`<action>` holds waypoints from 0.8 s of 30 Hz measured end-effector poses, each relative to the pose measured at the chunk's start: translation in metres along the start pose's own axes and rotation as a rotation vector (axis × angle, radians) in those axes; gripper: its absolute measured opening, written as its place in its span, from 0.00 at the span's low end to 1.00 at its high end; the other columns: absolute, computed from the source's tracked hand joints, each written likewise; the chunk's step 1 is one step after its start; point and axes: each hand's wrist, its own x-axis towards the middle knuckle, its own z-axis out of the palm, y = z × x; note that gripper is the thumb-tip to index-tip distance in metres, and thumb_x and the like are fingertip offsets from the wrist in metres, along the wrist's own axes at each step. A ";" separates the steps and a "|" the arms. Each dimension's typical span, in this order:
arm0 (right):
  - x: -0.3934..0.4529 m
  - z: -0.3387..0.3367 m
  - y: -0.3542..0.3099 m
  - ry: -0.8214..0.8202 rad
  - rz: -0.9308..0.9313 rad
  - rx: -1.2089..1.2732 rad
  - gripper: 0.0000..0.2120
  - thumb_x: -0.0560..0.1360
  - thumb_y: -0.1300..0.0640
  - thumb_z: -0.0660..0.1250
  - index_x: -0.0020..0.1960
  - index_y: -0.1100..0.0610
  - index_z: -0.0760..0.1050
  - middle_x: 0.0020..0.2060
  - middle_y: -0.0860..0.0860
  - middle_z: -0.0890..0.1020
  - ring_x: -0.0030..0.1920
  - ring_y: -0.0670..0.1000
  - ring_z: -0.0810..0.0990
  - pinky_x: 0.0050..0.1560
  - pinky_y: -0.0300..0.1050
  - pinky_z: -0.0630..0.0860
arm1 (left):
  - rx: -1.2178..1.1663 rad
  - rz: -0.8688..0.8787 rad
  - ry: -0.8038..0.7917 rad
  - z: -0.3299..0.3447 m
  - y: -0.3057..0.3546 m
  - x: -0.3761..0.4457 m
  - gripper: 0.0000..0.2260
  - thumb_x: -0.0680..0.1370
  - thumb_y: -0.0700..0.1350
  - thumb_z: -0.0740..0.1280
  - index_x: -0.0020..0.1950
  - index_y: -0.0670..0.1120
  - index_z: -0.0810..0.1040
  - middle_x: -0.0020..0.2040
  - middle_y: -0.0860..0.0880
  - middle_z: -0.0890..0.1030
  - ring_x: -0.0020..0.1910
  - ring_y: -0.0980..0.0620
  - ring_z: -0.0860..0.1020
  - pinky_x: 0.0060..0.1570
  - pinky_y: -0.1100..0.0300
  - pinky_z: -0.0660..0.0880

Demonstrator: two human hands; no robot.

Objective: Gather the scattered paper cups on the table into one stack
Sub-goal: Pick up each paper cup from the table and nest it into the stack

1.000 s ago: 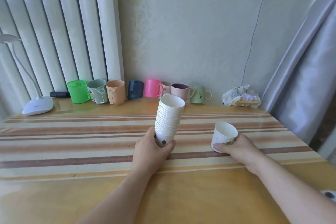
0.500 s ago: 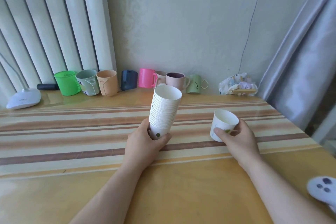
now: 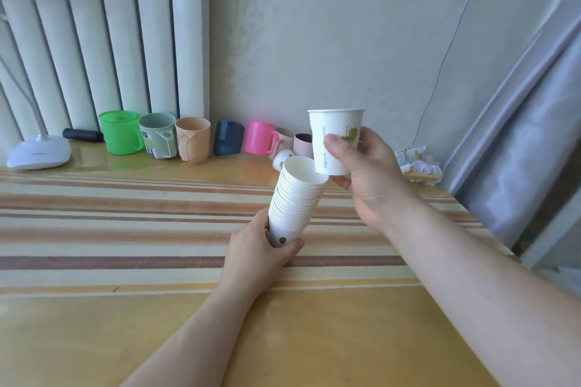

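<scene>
My left hand (image 3: 259, 256) grips the bottom of a tall stack of white paper cups (image 3: 294, 201), which leans to the right above the striped table (image 3: 125, 229). My right hand (image 3: 367, 173) holds a single white paper cup (image 3: 333, 138) with a green leaf print, upright. Its base sits just over the right side of the stack's open top rim. Behind the stack, part of another white paper cup (image 3: 282, 158) lies on its side on the table, mostly hidden.
A row of coloured mugs stands along the wall: green (image 3: 121, 132), grey (image 3: 158, 135), beige (image 3: 193, 138), dark blue (image 3: 229, 142), pink (image 3: 261, 137). A white lamp base (image 3: 39, 152) sits far left. A snack packet (image 3: 416, 162) and a grey curtain (image 3: 518, 122) are at right.
My right hand lifted the single cup off the table and carried it up and left to the top of the stack. The left hand kept hold of the stack.
</scene>
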 end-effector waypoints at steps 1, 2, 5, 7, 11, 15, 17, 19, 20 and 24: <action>0.001 0.003 0.000 0.005 0.007 -0.002 0.23 0.71 0.54 0.79 0.63 0.59 0.79 0.50 0.50 0.90 0.48 0.49 0.90 0.45 0.45 0.84 | -0.003 -0.001 -0.002 0.000 0.000 0.001 0.23 0.68 0.61 0.78 0.61 0.62 0.78 0.44 0.63 0.84 0.46 0.63 0.81 0.43 0.61 0.78; 0.001 0.006 0.001 0.008 0.018 -0.019 0.22 0.74 0.56 0.79 0.64 0.60 0.79 0.54 0.52 0.90 0.53 0.53 0.90 0.53 0.52 0.86 | -0.006 -0.004 -0.003 0.001 0.000 0.001 0.23 0.68 0.62 0.78 0.61 0.61 0.78 0.44 0.63 0.84 0.46 0.61 0.81 0.43 0.60 0.78; 0.000 0.013 0.011 -0.030 0.065 -0.094 0.23 0.78 0.62 0.76 0.71 0.60 0.76 0.64 0.58 0.86 0.66 0.61 0.85 0.69 0.66 0.79 | -0.008 0.004 0.006 0.001 -0.001 0.002 0.24 0.68 0.63 0.76 0.61 0.62 0.78 0.43 0.64 0.84 0.46 0.62 0.81 0.40 0.63 0.75; -0.003 0.015 0.019 -0.067 0.094 -0.130 0.23 0.79 0.62 0.75 0.73 0.57 0.76 0.67 0.57 0.85 0.68 0.61 0.83 0.65 0.60 0.80 | -0.011 0.006 0.006 0.002 -0.002 0.002 0.23 0.67 0.63 0.76 0.61 0.62 0.78 0.43 0.63 0.84 0.45 0.63 0.81 0.40 0.62 0.76; -0.010 0.009 0.031 -0.159 0.128 -0.158 0.29 0.73 0.54 0.77 0.72 0.50 0.77 0.67 0.49 0.85 0.63 0.44 0.84 0.48 0.36 0.79 | -0.029 -0.005 -0.001 0.000 -0.003 0.003 0.23 0.67 0.63 0.76 0.60 0.63 0.78 0.43 0.62 0.84 0.45 0.63 0.81 0.44 0.58 0.80; -0.014 -0.018 0.041 -0.245 0.189 -0.137 0.35 0.68 0.52 0.80 0.74 0.44 0.77 0.69 0.45 0.82 0.64 0.41 0.83 0.52 0.40 0.80 | -0.052 -0.041 -0.028 -0.003 -0.002 0.003 0.21 0.67 0.63 0.78 0.57 0.65 0.78 0.43 0.65 0.85 0.46 0.67 0.80 0.41 0.65 0.77; -0.011 -0.034 0.051 -0.236 0.265 -0.164 0.41 0.63 0.48 0.81 0.75 0.39 0.74 0.71 0.44 0.78 0.69 0.41 0.78 0.61 0.48 0.75 | -0.052 -0.073 -0.058 -0.011 0.000 0.005 0.18 0.67 0.63 0.79 0.52 0.64 0.77 0.44 0.68 0.84 0.47 0.70 0.79 0.37 0.71 0.72; 0.003 -0.045 0.067 -0.151 0.319 -0.193 0.36 0.65 0.51 0.81 0.71 0.37 0.76 0.71 0.46 0.78 0.72 0.45 0.76 0.64 0.51 0.72 | -0.014 -0.104 -0.084 -0.023 -0.002 0.007 0.18 0.67 0.63 0.80 0.49 0.61 0.78 0.42 0.64 0.84 0.43 0.67 0.80 0.33 0.70 0.69; 0.014 -0.048 0.077 -0.091 0.322 -0.208 0.30 0.69 0.56 0.80 0.68 0.37 0.78 0.69 0.48 0.79 0.71 0.48 0.77 0.62 0.51 0.73 | 0.006 -0.126 -0.092 -0.031 -0.004 0.007 0.18 0.66 0.64 0.80 0.48 0.60 0.78 0.41 0.63 0.84 0.42 0.66 0.80 0.33 0.69 0.69; 0.065 -0.043 0.120 0.099 0.275 -0.393 0.24 0.74 0.62 0.76 0.63 0.40 0.78 0.66 0.52 0.81 0.55 0.45 0.81 0.47 0.45 0.75 | 0.072 -0.214 -0.110 -0.075 -0.013 -0.003 0.19 0.65 0.65 0.81 0.46 0.58 0.80 0.43 0.68 0.84 0.39 0.62 0.82 0.35 0.62 0.74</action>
